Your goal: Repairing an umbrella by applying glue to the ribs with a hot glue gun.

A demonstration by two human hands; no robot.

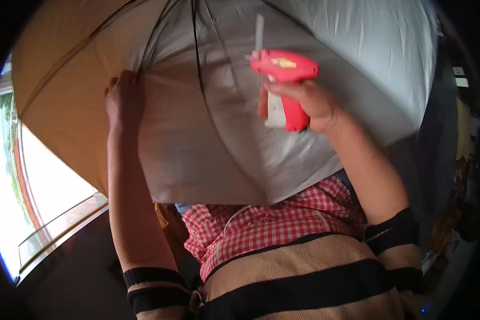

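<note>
An opened umbrella [197, 149] with a silvery-grey inner side spreads across my lap and fills most of the view. Thin dark ribs run over its cloth from the top. At the left, my left hand [124, 93] has its fingers curled on the umbrella beside a dark rib [145, 56]; just what lies between the fingertips is hidden. In my right hand [312, 104] is a red and white tagging gun [285, 65], gripped by its handle. A pale strip of tag fasteners [259, 33] stands up from its top. Its nose points left, above the cloth.
Under the umbrella's near edge lies a red-and-white checked cloth [272, 226] over my lap. A bright opening or window [48, 170] with a framed lower edge is at the left. Dim, cluttered items [448, 229] line the far right.
</note>
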